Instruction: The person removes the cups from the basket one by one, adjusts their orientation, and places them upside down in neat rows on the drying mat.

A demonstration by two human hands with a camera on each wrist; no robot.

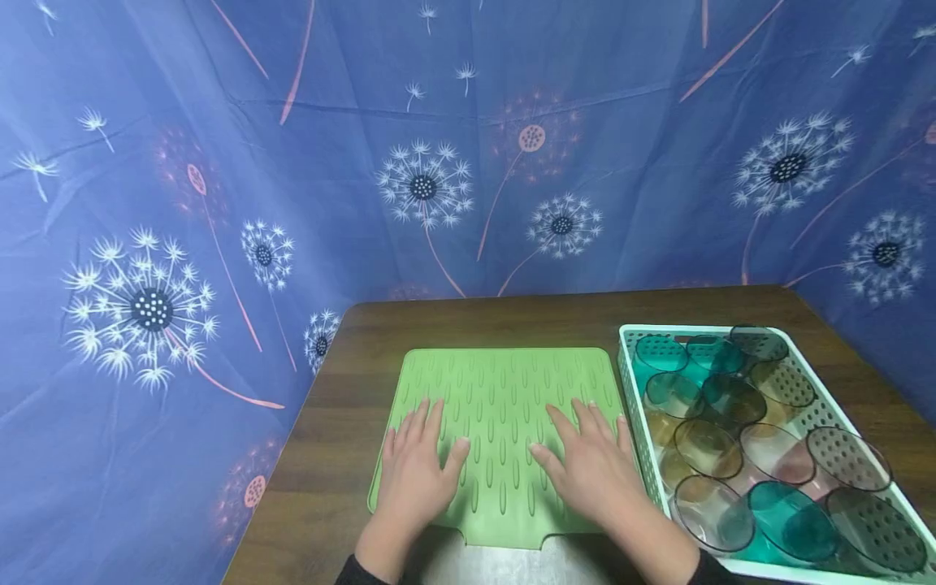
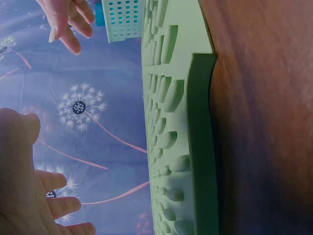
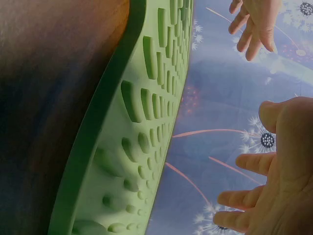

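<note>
A green ridged mat [image 1: 504, 487] lies flat on the wooden table. Over its left part is my left hand [image 1: 417, 475], palm down with the fingers spread. My right hand [image 1: 594, 467] hovers over the mat's right part in the same pose. Both wrist views show a gap between each hand and the mat [image 2: 171, 98], and neither hand holds anything. Right of the mat stands a white perforated basket [image 1: 634, 414] with several glasses in it. Among them are a teal glass [image 1: 793, 520], an amber glass [image 1: 705, 447] and a grey glass [image 1: 873, 528].
The brown table [image 1: 314, 487] extends past the mat on the left and behind it. A blue cloth [image 1: 344, 65] with dandelion prints hangs around the back and sides. The basket's left wall stands close beside the mat's right edge.
</note>
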